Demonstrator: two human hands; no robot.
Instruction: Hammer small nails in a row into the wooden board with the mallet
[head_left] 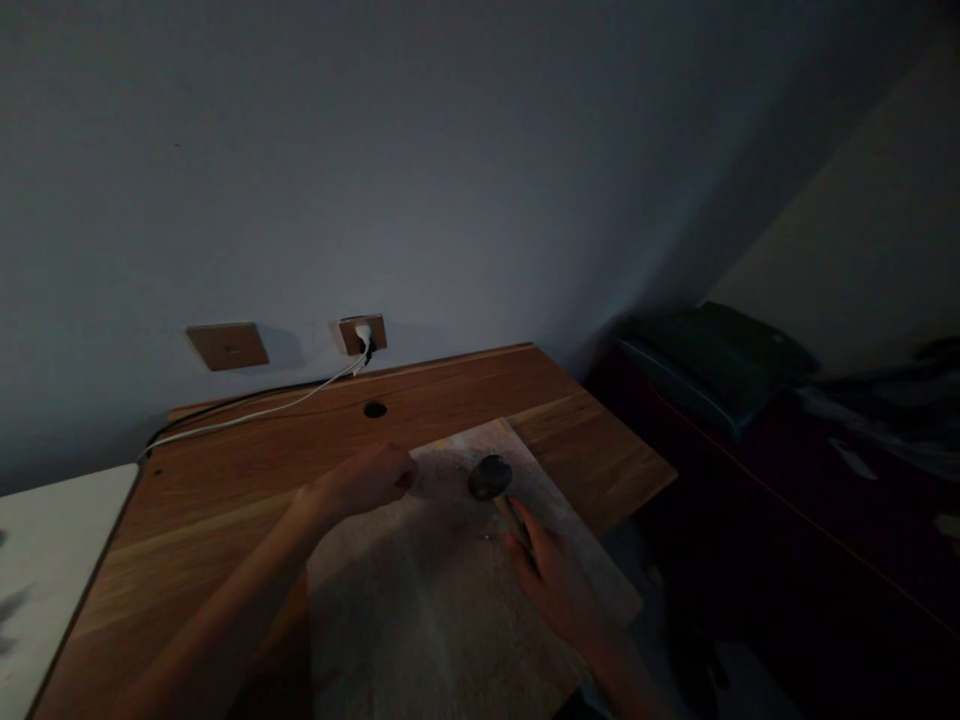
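Above the wooden desk, a white plug is seated in a wall socket; a white surface is seen left of the desk, a dark green item right.

Board sat atop the table | hammer was over it | socket stood behind it | pillow lay off its right!

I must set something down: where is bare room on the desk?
Bare wood on the desk: between the board and right edge; right of the round hole. Crowded: around hammer, left hand and right hand; back left, with cables.
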